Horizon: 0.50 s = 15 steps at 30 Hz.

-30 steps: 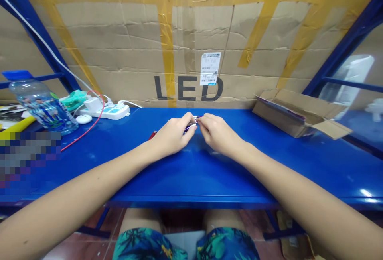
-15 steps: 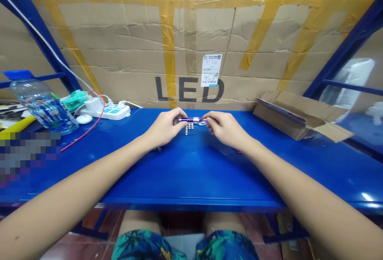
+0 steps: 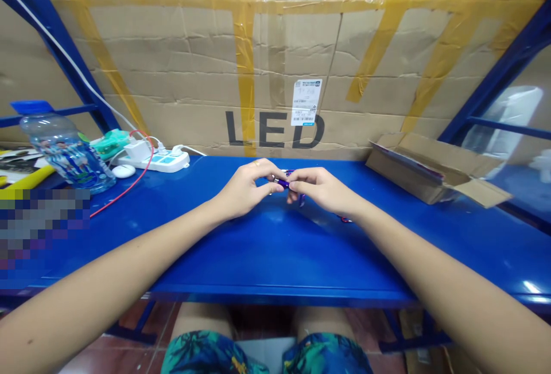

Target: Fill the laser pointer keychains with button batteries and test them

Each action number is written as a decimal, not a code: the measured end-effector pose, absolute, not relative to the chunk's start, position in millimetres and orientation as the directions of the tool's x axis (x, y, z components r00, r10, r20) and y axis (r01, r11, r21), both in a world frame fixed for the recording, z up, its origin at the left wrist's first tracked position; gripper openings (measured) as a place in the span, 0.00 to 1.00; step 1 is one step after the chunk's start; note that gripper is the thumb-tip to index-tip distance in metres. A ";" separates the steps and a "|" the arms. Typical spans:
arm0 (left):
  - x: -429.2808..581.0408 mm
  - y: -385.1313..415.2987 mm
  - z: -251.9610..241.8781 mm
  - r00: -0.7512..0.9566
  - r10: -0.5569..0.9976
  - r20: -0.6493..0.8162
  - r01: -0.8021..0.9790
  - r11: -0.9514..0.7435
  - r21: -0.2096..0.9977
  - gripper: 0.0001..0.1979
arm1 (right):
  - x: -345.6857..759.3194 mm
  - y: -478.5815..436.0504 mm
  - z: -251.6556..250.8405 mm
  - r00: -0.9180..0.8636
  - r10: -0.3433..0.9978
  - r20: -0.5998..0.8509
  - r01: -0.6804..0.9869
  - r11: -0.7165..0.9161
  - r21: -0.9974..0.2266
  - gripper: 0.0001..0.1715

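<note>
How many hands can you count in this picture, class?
2: the left hand and the right hand, pinching a purple pen-like piece from either side over the blue table.

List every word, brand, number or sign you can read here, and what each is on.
"LED": black capitals on the large cardboard.
White label on that cardboard: print and barcode, too small to read.
Bottle wrapper: printed, too blurred to read.
Purple piece between the left hand and right hand: no readable text.
</note>
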<state>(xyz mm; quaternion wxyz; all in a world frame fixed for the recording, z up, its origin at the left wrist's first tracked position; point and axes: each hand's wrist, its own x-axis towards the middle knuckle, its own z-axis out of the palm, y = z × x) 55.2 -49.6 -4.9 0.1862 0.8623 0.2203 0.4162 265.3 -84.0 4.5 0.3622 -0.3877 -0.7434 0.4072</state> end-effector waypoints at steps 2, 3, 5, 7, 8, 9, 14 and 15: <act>55.9 -47.6 -4.1 0.521 0.604 0.602 0.160 -0.763 0.627 0.17 | 266.1 -83.2 3.9 -0.359 0.899 0.251 0.327 0.373 -0.868 0.13; 55.9 -46.3 -3.0 0.500 0.653 0.569 0.104 -0.697 0.710 0.23 | 266.6 -82.8 3.6 -0.324 0.908 0.266 0.352 0.377 -0.857 0.13; 55.4 -43.6 0.1 0.485 0.736 0.473 -0.029 -0.527 0.849 0.32 | 268.0 -82.3 3.0 -0.287 0.913 0.291 0.400 0.390 -0.830 0.14; 53.9 -41.2 3.3 0.515 0.767 0.383 -0.112 -0.383 0.917 0.37 | 269.1 -82.3 2.3 -0.284 0.908 0.308 0.436 0.408 -0.802 0.14; 52.8 -40.2 4.5 0.530 0.771 0.353 -0.134 -0.334 0.933 0.38 | 269.5 -82.4 1.9 -0.290 0.905 0.311 0.445 0.415 -0.793 0.14; 51.7 -39.2 5.2 0.539 0.773 0.334 -0.155 -0.298 0.942 0.39 | 269.6 -82.7 1.6 -0.296 0.903 0.311 0.451 0.419 -0.788 0.14; 47.6 -36.4 4.7 0.559 0.775 0.295 -0.169 -0.242 0.955 0.41 | 268.3 -86.2 2.8 -0.313 0.901 0.299 0.516 0.426 -0.744 0.14; 47.3 -36.2 4.5 0.561 0.772 0.300 -0.148 -0.264 0.953 0.40 | 268.0 -87.2 3.7 -0.315 0.900 0.299 0.526 0.429 -0.735 0.14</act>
